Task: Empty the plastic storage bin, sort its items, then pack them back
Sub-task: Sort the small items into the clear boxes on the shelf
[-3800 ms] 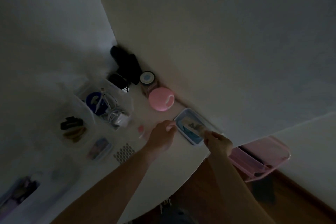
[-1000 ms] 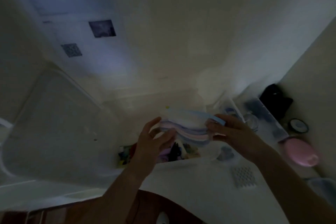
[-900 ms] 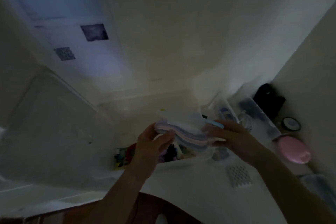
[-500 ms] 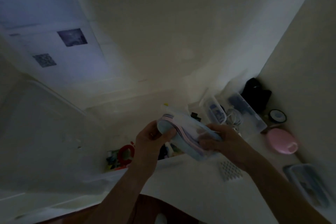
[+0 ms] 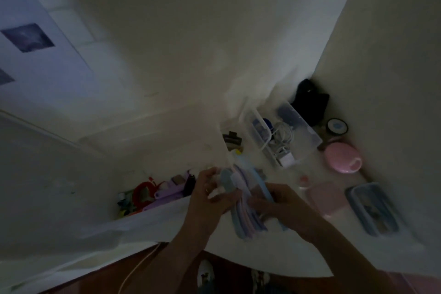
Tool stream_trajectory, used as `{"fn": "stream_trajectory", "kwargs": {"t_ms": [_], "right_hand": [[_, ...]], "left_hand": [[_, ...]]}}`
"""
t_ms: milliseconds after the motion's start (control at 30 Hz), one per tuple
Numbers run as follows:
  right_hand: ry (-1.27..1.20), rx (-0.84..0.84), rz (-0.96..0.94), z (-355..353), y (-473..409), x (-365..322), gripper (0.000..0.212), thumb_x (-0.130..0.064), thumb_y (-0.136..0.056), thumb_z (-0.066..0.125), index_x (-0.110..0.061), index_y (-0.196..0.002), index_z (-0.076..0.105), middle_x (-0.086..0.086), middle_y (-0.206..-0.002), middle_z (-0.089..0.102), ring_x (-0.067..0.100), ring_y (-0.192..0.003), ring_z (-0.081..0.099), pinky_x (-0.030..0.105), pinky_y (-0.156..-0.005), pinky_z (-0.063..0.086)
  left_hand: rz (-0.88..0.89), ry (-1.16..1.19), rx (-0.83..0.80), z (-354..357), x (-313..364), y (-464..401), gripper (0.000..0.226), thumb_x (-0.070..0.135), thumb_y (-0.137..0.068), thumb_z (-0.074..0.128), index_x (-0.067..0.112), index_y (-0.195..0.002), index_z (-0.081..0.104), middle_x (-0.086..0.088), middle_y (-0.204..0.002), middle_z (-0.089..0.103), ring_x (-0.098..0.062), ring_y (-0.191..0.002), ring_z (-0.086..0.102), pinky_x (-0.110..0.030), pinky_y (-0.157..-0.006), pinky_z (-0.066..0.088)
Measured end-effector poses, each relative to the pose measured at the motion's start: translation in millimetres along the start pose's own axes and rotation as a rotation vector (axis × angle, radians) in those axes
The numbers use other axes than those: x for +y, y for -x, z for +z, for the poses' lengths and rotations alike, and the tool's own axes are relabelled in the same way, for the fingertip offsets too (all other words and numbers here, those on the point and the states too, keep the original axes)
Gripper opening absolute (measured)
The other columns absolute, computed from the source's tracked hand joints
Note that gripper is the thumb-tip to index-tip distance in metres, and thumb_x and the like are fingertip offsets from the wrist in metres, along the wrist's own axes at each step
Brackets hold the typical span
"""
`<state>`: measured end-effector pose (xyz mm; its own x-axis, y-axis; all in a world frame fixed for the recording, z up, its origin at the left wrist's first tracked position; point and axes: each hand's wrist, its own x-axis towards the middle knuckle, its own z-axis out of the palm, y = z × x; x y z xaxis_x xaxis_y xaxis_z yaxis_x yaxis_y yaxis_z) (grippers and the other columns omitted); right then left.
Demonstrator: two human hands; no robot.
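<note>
Place: dim home room, probably a bedroom corner.
Evidence: white table [image 5: 274, 253] against plain walls, clear organizer trays [image 5: 298, 131] of chargers, pink compact [image 5: 342, 157], wood floor [image 5: 107, 277].

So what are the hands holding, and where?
Both hold a stack of pastel flat pieces: left hand at its upper end, right hand along its right edge.

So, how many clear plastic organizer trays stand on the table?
2: a long clear tray near the black object, and a second clear tray, holding cables, beside it. Others may be hidden.
</note>
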<state>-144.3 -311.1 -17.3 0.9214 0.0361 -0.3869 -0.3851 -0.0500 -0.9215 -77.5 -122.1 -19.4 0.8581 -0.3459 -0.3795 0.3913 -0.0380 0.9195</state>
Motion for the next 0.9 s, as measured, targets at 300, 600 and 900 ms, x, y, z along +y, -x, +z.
{"fn": "stream_trajectory", "kwargs": {"t_ms": [300, 600, 900], "right_hand": [[-0.012, 0.184, 0.467, 25, 4, 131, 0.018, -0.026, -0.084, 0.078, -0.01, -0.089, 0.072, 0.012, -0.081, 0.071, 0.024, -0.071, 0.07, 0.037, -0.066, 0.058], [0.706, 0.449, 0.194, 24, -69, 173, 0.038, -0.024, -0.084, 0.069, -0.018, -0.12, 0.06, 0.005, -0.104, 0.067, 0.024, -0.091, 0.063, 0.034, -0.075, 0.052], [0.967, 0.365, -0.194, 38, -55, 161, 0.046, -0.014, -0.073, 0.083, -0.024, -0.114, 0.064, 0.0, -0.105, 0.065, 0.026, -0.093, 0.067, 0.03, -0.072, 0.054]], "left_hand": [[-0.577, 0.047, 0.209, -4, -119, -7, 0.036, -0.004, -0.081, 0.072, 0.005, -0.112, 0.057, -0.021, -0.094, 0.064, -0.032, -0.074, 0.061, -0.04, -0.071, 0.052], [-0.474, -0.106, 0.123, -24, -161, -54, 0.041, 0.01, -0.094, 0.061, 0.014, -0.134, 0.051, -0.008, -0.133, 0.053, -0.027, -0.119, 0.053, -0.04, -0.094, 0.048], [-0.212, -0.547, -0.001, -40, -114, -20, 0.027, 0.035, -0.098, 0.054, 0.028, -0.123, 0.059, 0.011, -0.115, 0.063, -0.006, -0.103, 0.061, -0.017, -0.081, 0.047]]}}
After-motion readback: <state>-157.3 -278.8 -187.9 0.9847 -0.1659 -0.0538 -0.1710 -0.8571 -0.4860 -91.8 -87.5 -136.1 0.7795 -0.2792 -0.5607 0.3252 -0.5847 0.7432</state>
